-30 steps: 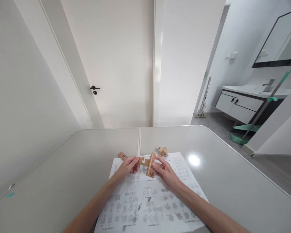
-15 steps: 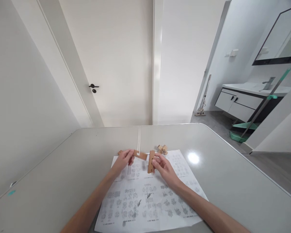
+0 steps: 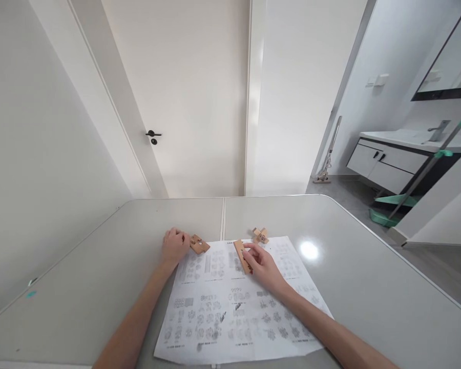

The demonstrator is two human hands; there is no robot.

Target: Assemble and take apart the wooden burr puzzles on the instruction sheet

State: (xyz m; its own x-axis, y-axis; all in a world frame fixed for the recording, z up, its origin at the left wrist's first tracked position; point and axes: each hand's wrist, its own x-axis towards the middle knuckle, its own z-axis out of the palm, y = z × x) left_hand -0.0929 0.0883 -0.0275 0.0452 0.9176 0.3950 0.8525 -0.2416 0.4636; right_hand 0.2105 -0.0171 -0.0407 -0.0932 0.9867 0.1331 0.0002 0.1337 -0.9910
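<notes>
My right hand pinches a flat wooden puzzle piece with small dark marks, tilted above the printed sheet. My left hand is at the sheet's far left corner, fingers curled at the notched wooden puzzle pieces, which stick out to its right. The fingers hide part of them, so how many lie there is unclear. Behind my right hand, a cross-shaped cluster of joined wooden pieces rests at the sheet's far edge.
The sheet, covered in small grey diagrams, lies on a pale grey table with a seam down its middle. A closed door stands beyond. To the right are a mop, a green dustpan and a sink cabinet.
My left hand has drawn its notched piece away from the one in my right hand, moving left and down to the pieces at the corner. The right-hand piece has tilted.
</notes>
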